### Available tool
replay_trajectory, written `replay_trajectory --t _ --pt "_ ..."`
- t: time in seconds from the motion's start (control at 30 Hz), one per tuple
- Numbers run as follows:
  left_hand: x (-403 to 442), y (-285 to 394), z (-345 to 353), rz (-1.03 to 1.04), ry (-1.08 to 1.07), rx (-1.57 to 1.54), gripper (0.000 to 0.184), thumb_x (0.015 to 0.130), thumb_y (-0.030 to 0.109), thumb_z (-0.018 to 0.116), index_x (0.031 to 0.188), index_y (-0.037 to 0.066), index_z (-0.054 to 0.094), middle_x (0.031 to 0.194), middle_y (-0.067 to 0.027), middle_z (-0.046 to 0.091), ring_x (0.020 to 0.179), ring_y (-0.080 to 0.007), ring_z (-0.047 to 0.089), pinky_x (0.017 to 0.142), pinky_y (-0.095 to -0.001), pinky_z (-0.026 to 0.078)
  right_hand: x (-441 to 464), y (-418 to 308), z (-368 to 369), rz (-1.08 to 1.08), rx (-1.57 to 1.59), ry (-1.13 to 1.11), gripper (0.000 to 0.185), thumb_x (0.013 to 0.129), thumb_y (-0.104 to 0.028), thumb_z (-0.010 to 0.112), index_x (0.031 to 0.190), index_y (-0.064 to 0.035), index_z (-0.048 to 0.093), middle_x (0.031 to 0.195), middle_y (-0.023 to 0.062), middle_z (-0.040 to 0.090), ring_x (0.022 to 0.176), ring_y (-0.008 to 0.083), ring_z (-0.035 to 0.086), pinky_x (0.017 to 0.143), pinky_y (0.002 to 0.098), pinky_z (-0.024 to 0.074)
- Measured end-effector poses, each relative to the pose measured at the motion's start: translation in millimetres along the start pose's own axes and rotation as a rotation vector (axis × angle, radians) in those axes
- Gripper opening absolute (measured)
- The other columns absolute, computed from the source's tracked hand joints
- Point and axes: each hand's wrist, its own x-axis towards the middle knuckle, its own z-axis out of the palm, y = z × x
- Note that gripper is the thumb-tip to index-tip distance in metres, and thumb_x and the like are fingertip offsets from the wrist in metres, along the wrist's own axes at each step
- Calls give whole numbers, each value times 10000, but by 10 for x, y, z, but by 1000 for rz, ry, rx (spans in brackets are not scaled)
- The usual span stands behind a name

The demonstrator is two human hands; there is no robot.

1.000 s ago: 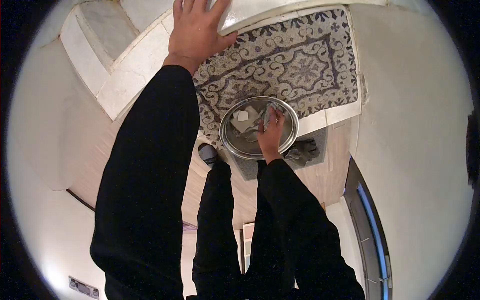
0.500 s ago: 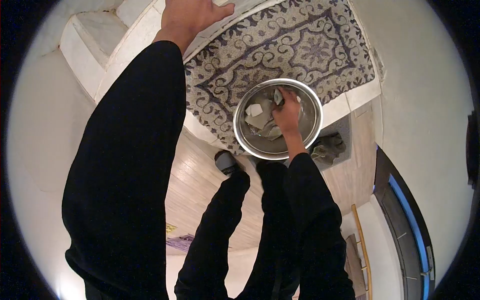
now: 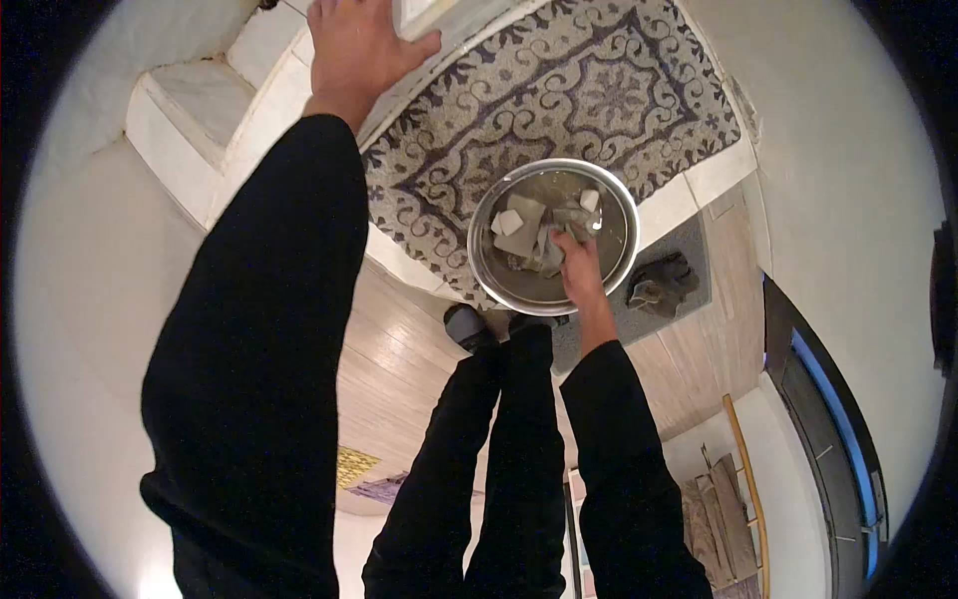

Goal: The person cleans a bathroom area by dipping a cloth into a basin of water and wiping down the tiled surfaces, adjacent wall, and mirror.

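Observation:
A round metal basin [image 3: 483,262] stands at the mat's lower edge, with what looks like murky water in it. Inside lie a greyish cloth [image 3: 529,222] and small white blocks [image 3: 508,223], whose kind I cannot make out. My right hand [image 3: 581,270] reaches into the basin, its fingers closed on a bunched part of the cloth. Up at the top left, my left hand [image 3: 359,50] is spread, thumb out, over a white ledge [image 3: 439,25]. It holds nothing; whether the palm presses on the ledge is hidden.
Beneath the basin's far side is a patterned mat [image 3: 599,100] on a white tiled step [image 3: 689,200]. A dark crumpled cloth [image 3: 661,285] lies on a grey mat [image 3: 694,255] to the right. My slippered foot [image 3: 466,327] is just below the basin. A tiled corner step [image 3: 180,130] is at left.
My right hand has moved down toward the basin's near side, drawing on the cloth. The view has shifted slightly, and my left hand shows a little farther left, still spread.

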Motion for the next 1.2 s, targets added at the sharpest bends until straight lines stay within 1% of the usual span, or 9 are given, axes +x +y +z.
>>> replay_trajectory --t 0.1,0.13,0.27,0.43,0.47,0.6,0.87,1.0,1.2 --pt "4 2 -18 -17 -27 -28 942 675 369 823 1453 27 418 1463 -271 376 1358 -443 324 1155 -537 262 283 510 -356 104 -77 -20 510 810 -155 730 1261 24 571 1152 104 673 1016 209 623 897 352 495" --pt "37 -49 67 67 95 -28 935 621 429 856 1436 141 500 1427 -200 472 1325 -386 435 1088 -529 345 250 480 -376 60 -130 -64 521 814 -149 731 1272 31 559 1154 122 674 1020 221 632 899 359 500" --pt "17 -34 66 55 74 53 929 628 444 845 1415 90 499 1398 -225 474 1316 -402 425 1092 -520 340 242 554 -319 -177 -417 -70 404 888 -18 640 1281 -17 543 1123 114 689 925 228 682 785 336 532" --pt "49 52 -39 -23 -29 21 931 649 382 847 1437 74 459 1428 -229 421 1352 -397 373 1122 -522 302 128 349 -26 -374 -786 71 422 877 -94 704 1261 -5 554 1119 178 699 1050 357 671 881 408 515" --pt "54 61 -57 -27 -39 21 931 651 380 846 1439 73 455 1430 -230 418 1353 -396 372 1124 -521 298 61 266 30 -285 -701 30 538 903 -317 721 1303 5 560 1138 232 684 1067 399 659 925 434 488" --pt "60 67 -83 -40 -75 27 923 670 396 830 1447 76 446 1446 -226 397 1383 -389 345 1138 -521 273 -54 162 230 -213 -709 161 795 923 -685 540 1234 38 656 1071 292 687 1055 433 651 909 467 481" --pt "57 53 -59 -75 -106 -30 923 688 413 815 1467 108 424 1475 -208 375 1428 -380 295 1155 -620 209 -29 200 290 -171 -906 237 563 1016 -464 464 1071 33 724 877 305 688 889 475 670 789 495 514" --pt "70 66 -75 -75 -98 11 938 653 391 839 1452 95 444 1441 -220 414 1391 -391 343 1149 -545 256 69 412 197 -447 -870 218 403 1022 -280 482 1018 39 728 801 304 674 837 465 675 706 476 522" --pt "65 68 -76 -90 -105 3 947 636 388 846 1450 102 455 1442 -217 411 1392 -391 344 1140 -569 265 27 413 192 -351 -915 136 369 1014 -236 491 996 48 726 771 291 673 824 469 675 698 476 521"
